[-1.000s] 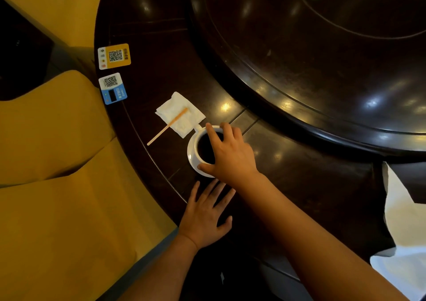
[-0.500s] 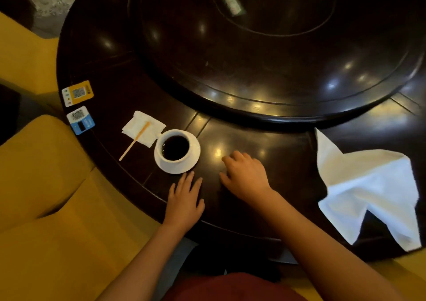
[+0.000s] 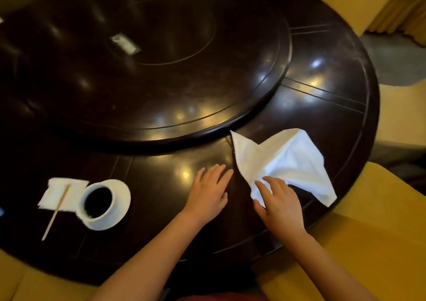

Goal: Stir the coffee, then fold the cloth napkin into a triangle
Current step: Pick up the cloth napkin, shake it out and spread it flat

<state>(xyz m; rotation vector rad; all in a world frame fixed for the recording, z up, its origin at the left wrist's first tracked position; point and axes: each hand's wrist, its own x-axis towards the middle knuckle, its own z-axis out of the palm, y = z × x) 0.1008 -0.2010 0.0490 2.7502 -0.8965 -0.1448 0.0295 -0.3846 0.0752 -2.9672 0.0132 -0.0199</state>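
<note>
A white cup of black coffee [image 3: 98, 201] stands on a white saucer [image 3: 121, 200] at the left of the dark round table. A wooden stir stick [image 3: 56, 212] lies across a small paper napkin [image 3: 62, 191] beside it. The white cloth napkin [image 3: 288, 160] lies rumpled at the right. My right hand [image 3: 280, 205] rests with spread fingers on the cloth napkin's near-left corner. My left hand [image 3: 208, 191] lies flat on the table just left of the cloth, holding nothing.
A raised dark turntable [image 3: 161, 70] fills the table's middle, with a small wrapped packet [image 3: 124, 44] on it. Yellow chairs [image 3: 373, 243] stand close around the table edge at the right and left.
Both hands have moved right, away from the cup. My right hand has reached the cloth napkin and my left hand has come alongside it. The view has swung right.
</note>
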